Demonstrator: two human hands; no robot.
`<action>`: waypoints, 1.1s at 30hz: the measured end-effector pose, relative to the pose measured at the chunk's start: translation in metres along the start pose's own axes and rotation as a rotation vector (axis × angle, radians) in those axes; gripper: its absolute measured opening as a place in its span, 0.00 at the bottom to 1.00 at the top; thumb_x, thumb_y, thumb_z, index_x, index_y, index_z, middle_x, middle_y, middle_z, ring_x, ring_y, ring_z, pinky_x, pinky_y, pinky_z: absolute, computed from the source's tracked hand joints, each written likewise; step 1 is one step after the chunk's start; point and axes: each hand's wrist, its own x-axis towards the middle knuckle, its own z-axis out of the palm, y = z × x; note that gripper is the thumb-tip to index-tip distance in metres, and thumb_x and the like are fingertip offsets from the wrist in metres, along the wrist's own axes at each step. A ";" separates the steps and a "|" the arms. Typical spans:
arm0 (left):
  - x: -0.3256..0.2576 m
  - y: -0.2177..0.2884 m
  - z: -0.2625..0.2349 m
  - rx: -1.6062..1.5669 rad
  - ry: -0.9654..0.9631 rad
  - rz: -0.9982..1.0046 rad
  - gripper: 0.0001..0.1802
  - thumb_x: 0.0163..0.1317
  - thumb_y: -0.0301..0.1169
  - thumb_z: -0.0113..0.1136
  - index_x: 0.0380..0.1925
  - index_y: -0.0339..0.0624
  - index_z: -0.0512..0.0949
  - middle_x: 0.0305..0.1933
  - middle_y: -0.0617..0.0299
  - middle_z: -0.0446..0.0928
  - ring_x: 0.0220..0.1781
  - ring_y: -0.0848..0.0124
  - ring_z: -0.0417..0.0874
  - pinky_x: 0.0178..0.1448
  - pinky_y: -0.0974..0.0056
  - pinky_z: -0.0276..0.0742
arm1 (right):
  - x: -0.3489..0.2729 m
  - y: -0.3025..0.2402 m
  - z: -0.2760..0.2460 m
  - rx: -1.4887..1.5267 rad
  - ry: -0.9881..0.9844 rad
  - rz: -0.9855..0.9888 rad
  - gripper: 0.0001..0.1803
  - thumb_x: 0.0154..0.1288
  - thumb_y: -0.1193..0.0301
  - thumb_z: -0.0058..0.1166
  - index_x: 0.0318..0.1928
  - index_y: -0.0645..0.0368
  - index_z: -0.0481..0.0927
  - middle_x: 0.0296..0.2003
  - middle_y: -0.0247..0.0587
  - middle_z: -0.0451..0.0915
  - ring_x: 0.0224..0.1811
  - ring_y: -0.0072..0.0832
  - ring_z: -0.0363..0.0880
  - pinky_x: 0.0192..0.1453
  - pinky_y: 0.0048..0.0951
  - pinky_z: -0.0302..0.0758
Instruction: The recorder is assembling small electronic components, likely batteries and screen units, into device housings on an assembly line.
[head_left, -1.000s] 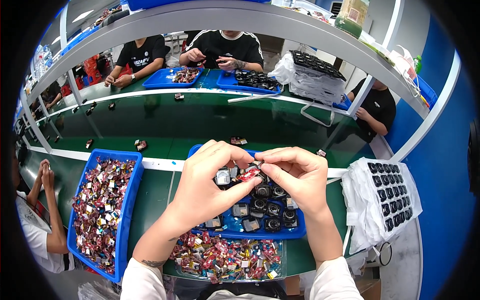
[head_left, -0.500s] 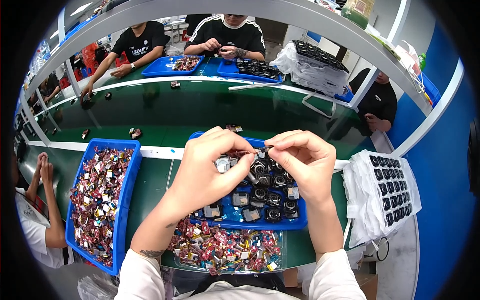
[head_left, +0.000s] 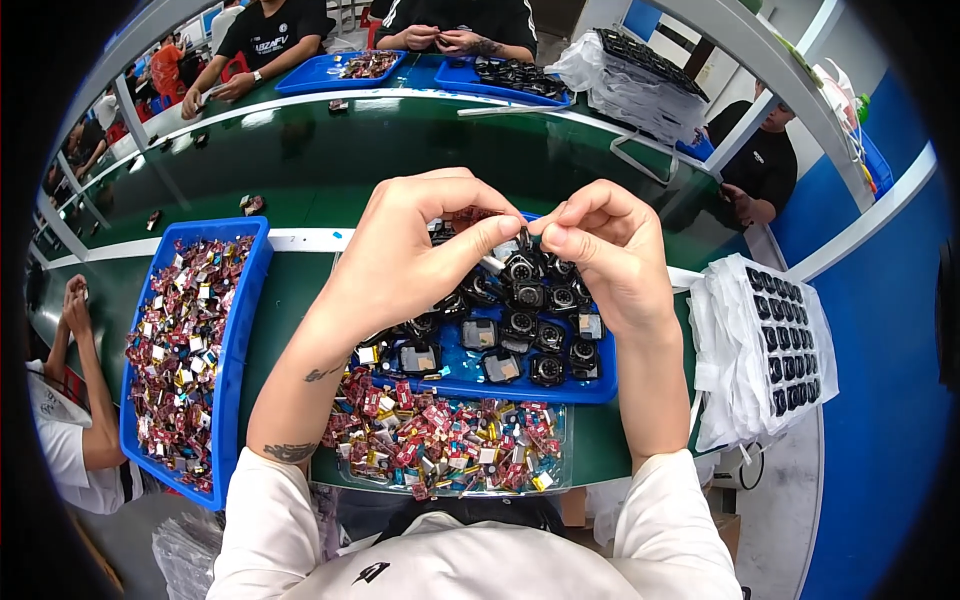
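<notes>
My left hand (head_left: pixel 425 240) is pinched, with a small dark red circuit board (head_left: pixel 472 214) partly showing behind its thumb. Fingertips of my right hand (head_left: pixel 610 255) are pressed together close to the left ones; whatever they hold is hidden. Both hands are raised over the far part of a blue tray (head_left: pixel 500 386). Black watch cases (head_left: pixel 547 370) lie in it, several with round faces up and others showing grey, squarish insides. Nearer to me, a clear shallow tray (head_left: pixel 566 450) is heaped with red circuit boards (head_left: pixel 430 440) with yellow, white and blue parts.
To the left stands a long blue bin (head_left: pixel 250 330) full of similar boards. Stacked trays of black cases in white wrap (head_left: pixel 745 350) are at the right. A green conveyor belt (head_left: pixel 310 160) runs behind, with co-workers beyond it. A white metal frame (head_left: pixel 865 235) slants at the right.
My view has tilted down, and both hands appear higher in it, still close together. The dark piece earlier seen at my right fingertips is now hidden. A co-worker's arm has drawn back from the belt.
</notes>
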 end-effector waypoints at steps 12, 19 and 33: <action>0.002 -0.005 -0.034 -0.120 0.027 -0.007 0.07 0.59 0.27 0.63 0.35 0.35 0.82 0.36 0.63 0.81 0.39 0.80 0.79 0.40 0.76 0.73 | 0.000 0.004 0.009 -0.246 -0.478 0.228 0.07 0.58 0.81 0.56 0.39 0.66 0.81 0.35 0.37 0.79 0.35 0.21 0.81 0.40 0.20 0.79; 0.000 -0.001 -0.036 -0.120 -0.010 -0.071 0.07 0.58 0.27 0.64 0.33 0.34 0.82 0.31 0.65 0.78 0.34 0.81 0.76 0.38 0.75 0.71 | -0.005 0.039 0.015 -1.344 -0.709 0.269 0.15 0.47 0.74 0.63 0.39 0.60 0.82 0.34 0.40 0.80 0.36 0.37 0.81 0.41 0.36 0.76; -0.004 0.009 -0.037 -0.189 0.041 -0.052 0.05 0.56 0.25 0.63 0.27 0.33 0.80 0.37 0.61 0.76 0.36 0.78 0.74 0.40 0.74 0.68 | 0.010 0.016 0.004 -0.495 -0.321 0.366 0.13 0.51 0.76 0.65 0.39 0.66 0.83 0.25 0.40 0.83 0.25 0.19 0.80 0.32 0.20 0.75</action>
